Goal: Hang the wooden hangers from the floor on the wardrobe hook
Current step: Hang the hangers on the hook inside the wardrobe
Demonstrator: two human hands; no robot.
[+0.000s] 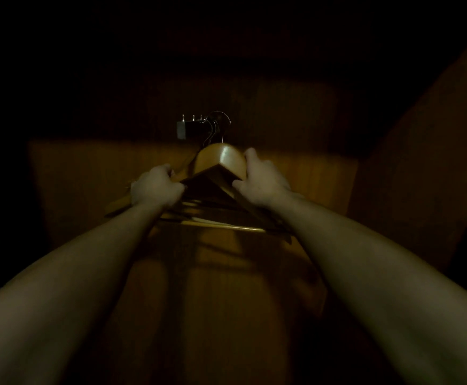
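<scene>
A stack of wooden hangers (215, 168) is held up inside a dim wardrobe. Their metal hook wires (218, 120) reach up to the metal wardrobe hook (192, 128) on the back panel. My left hand (154, 187) grips the left arm of the hangers. My right hand (263, 179) grips the right side near the top, its fingers curled round the wood. Pale crossbars (226, 225) of the hangers show below, between my forearms. Whether the wires rest on the wardrobe hook is hard to tell in the gloom.
The wardrobe's wooden back panel (296, 120) fills the view. A wooden side wall or door (426, 168) slants up on the right. The left side and the top are in deep shadow.
</scene>
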